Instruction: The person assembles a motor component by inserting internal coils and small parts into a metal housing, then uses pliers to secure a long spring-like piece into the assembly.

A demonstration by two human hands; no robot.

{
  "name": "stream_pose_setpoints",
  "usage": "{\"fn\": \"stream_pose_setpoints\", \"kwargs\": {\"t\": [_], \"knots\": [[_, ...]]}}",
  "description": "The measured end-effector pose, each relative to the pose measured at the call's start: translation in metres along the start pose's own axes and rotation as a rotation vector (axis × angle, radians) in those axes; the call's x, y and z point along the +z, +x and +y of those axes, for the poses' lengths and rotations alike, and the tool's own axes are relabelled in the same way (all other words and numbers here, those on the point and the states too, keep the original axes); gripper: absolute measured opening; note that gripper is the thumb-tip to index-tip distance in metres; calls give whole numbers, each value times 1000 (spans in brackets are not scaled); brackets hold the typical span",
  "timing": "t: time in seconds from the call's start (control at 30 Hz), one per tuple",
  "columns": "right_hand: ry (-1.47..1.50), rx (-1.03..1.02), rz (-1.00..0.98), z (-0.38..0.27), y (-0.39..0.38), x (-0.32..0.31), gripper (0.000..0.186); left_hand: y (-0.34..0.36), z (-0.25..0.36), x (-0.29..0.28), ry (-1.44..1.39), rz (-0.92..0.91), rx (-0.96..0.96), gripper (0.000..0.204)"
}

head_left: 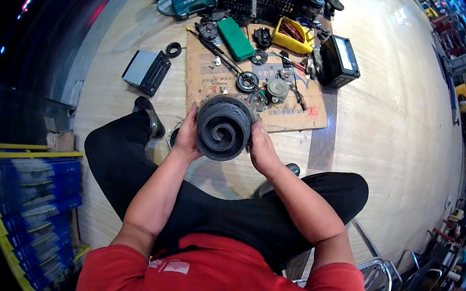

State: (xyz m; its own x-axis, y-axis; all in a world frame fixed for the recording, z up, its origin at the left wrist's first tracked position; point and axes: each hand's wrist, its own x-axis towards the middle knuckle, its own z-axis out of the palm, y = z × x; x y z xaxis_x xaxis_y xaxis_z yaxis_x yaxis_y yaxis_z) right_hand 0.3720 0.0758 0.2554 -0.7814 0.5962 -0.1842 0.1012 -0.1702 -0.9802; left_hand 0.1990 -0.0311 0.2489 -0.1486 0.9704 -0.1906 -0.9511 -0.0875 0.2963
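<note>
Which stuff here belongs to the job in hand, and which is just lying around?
Likely the job:
- dark spiral-faced part, held between left hand and right hand
- round metal part on the cardboard, probably related

Likely just lying around:
- silver-and-black box on the floor, left
- battery-like black box, right
- blue packages, lower left

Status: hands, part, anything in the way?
Left hand, right hand gripping opposite sides. Black, round, spiral-centred part between them. Round, grey, metallic piece on flat brown cardboard beyond, seemingly not obstructing.

Cluttered cardboard (206, 75), open floor (398, 122) rightward
</note>
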Motion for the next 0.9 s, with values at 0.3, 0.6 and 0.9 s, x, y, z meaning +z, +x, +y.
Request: {"fn": "stream_pose_setpoints", "kwargs": {"t": [0.3,0.6,0.9], "knots": [[-34,-132,-104,-15,-1,-1,54,-5,9,4,73,64,8,64],[-78,-46,87,-41,10,-27,37,-6,-8,17,114,212,95,71],[-195,17,117,-31,17,-32,26,-6,-9,12,108,57,77,71]]}}
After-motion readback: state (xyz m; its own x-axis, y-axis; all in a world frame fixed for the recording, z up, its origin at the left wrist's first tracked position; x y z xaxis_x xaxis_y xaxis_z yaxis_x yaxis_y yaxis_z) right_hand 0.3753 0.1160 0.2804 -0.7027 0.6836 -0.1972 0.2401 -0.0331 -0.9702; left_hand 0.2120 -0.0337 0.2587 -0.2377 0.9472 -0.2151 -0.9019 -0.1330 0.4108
